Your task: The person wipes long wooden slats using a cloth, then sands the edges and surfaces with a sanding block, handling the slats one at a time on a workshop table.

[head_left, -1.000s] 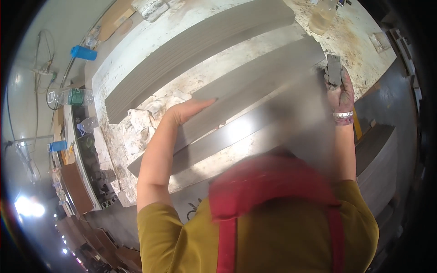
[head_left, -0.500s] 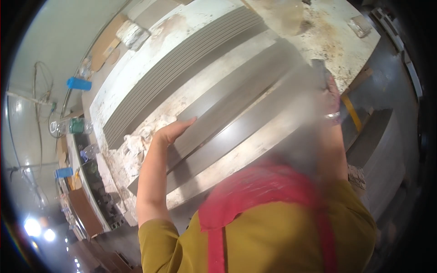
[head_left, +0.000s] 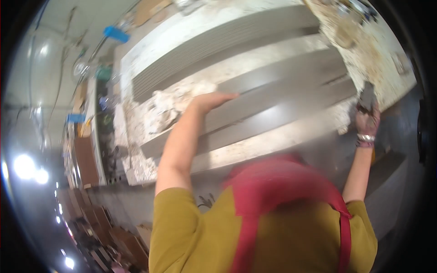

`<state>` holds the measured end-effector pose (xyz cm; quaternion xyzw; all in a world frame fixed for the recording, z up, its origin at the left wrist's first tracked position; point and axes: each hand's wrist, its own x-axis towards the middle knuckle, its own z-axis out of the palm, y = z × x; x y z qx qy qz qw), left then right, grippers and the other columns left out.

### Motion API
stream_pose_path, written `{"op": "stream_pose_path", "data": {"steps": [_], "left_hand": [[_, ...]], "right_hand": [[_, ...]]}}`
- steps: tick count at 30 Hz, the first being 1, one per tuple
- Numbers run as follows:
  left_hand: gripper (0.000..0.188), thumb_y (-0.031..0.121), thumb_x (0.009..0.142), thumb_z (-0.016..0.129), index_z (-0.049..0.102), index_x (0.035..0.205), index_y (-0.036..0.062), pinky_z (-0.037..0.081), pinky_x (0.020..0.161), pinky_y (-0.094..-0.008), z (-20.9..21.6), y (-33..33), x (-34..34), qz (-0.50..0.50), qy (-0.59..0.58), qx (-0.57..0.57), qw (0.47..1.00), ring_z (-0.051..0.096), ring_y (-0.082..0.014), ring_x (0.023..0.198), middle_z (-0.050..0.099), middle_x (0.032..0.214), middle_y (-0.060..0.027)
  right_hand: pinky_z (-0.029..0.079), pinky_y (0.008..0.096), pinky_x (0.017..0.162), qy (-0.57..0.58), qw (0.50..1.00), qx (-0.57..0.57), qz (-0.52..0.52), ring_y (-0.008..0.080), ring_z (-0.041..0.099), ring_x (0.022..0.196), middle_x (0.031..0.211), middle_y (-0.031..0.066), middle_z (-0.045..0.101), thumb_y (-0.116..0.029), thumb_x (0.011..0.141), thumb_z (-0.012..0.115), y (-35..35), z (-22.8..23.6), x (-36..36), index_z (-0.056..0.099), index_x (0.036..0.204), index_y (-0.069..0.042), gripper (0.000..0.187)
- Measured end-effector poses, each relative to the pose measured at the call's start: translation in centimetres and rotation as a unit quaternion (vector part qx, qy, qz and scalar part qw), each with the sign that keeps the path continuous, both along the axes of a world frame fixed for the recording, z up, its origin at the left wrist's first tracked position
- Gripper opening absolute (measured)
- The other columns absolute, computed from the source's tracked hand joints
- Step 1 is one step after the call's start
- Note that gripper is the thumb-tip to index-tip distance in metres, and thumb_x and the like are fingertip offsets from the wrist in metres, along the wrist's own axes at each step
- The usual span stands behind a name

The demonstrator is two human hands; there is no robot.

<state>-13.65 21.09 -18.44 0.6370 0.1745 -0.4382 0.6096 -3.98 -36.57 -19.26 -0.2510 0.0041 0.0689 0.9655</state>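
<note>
My left hand (head_left: 213, 101) rests on the left part of a grey plank (head_left: 291, 75) lying on the white, stained tabletop (head_left: 248, 57). One digit stretches out to the right over the plank; the others are hidden or blurred. A second grey plank (head_left: 214, 139) lies along its near side, with a narrow dark gap between them. At the far right, beyond the planks' right ends, my right hand (head_left: 367, 120) is closed around a dark grey block (head_left: 367, 94), which sticks out past the fingers. A dusty bracelet and bands circle that wrist.
Across the table's far side lies a stack of thin grey strips (head_left: 218, 50). Crumpled white cloth or paper (head_left: 160, 111) sits beside my left forearm. Blue-capped items (head_left: 116, 34) and a shelf (head_left: 96, 132) stand at left; small objects (head_left: 357, 10) lie at far right.
My right hand has swung outward to the right with the block, away from the plank ends. The view has turned and shifted; my left hand stays at the planks' left part.
</note>
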Motion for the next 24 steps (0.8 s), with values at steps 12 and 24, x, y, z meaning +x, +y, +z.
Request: {"op": "stream_pose_path", "data": {"steps": [12, 24], "left_hand": [[0.056, 0.049, 0.088, 0.055, 0.053, 0.129, 0.0117, 0.035, 0.103, -0.0391, -1.3, -0.1, 0.5, -0.051, -0.336, 0.241, 0.909, 0.048, -0.0256, 0.121, 0.052, 0.132, -0.01], [0.059, 0.032, 0.073, 0.072, 0.052, 0.127, 0.0173, 0.038, 0.093, -0.0463, 8.9, -10.9, -8.5, -0.141, -0.477, 0.421, 0.759, 0.049, -0.0341, 0.111, 0.053, 0.114, -0.0169]], "right_hand": [[0.039, 0.0411, 0.103, -0.114, 0.972, -0.039, 0.202, 0.0282, 0.049, 0.12, 0.132, 0.0149, 0.051, -0.015, 0.094, 0.051, 1.6, 0.9, 5.9, 0.049, 0.129, -0.001, 0.038], [0.035, 0.0413, 0.104, -0.101, 0.98, -0.116, 0.124, 0.025, 0.048, 0.119, 0.132, 0.0103, 0.05, -0.026, 0.093, 0.052, 6.6, 2.7, 4.4, 0.048, 0.13, -0.007, 0.042]]}}
